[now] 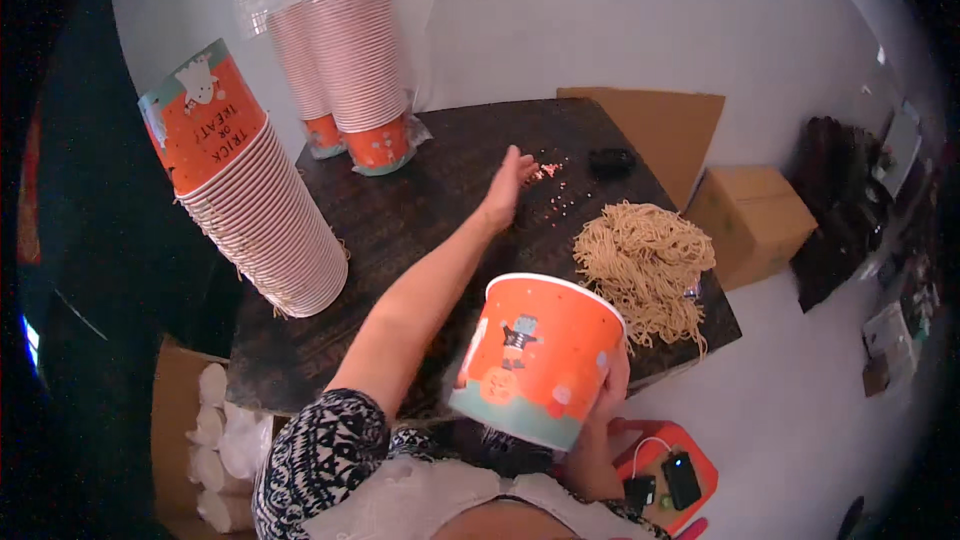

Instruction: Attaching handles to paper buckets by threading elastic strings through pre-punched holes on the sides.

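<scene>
My right hand grips an orange paper bucket by its right side, above the table's near edge. The bucket is tilted and bears cartoon figures over a green base band. My left hand reaches over the dark table, its fingers stretched out and holding nothing. Beside its fingertips lies a scatter of tiny pale and pink bits. A heap of tan cords sits at the table's right, just beyond the bucket. On the left leans a tall stack of nested paper buckets, their printed sides orange and green.
Two wrapped stacks of similar buckets stand at the back against the wall. A small black object lies near the far right edge. Cardboard boxes are on the floor. A red stool with a phone stands low right.
</scene>
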{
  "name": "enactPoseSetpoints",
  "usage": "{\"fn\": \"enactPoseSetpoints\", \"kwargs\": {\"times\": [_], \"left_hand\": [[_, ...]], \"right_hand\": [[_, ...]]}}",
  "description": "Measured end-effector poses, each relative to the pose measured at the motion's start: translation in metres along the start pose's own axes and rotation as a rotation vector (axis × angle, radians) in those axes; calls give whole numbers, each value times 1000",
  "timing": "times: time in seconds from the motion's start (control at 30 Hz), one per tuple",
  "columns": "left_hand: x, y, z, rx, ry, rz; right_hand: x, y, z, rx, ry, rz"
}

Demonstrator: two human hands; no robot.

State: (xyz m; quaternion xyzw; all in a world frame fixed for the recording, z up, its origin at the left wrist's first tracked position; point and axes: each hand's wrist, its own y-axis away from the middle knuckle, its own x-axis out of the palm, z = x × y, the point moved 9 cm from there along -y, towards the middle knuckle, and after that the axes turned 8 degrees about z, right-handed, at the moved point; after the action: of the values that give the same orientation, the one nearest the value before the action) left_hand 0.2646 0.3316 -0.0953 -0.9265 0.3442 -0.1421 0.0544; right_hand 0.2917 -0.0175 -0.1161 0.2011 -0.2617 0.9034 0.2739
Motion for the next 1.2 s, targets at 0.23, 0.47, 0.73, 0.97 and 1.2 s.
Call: {"fn": "enactPoseSetpoints", "kwargs": {"times": [0.23,0.47,0.73,0.97,1.2], "left_hand": [[-31,143,-180,343,-676,34],[-17,262,-249,410,-597,-71],[15,346,-243,586,-784,-53],[42,411,-239,782,-849,-67],[64,418,-194,640,-707,148]], "right_hand": [[79,5,79,-725,479,420],[165,29,69,-946,857,700],[191,39,66,-903,862,748],[62,-51,67,-511,991,230],[39,-104,-3,-217,1217,569]]}}
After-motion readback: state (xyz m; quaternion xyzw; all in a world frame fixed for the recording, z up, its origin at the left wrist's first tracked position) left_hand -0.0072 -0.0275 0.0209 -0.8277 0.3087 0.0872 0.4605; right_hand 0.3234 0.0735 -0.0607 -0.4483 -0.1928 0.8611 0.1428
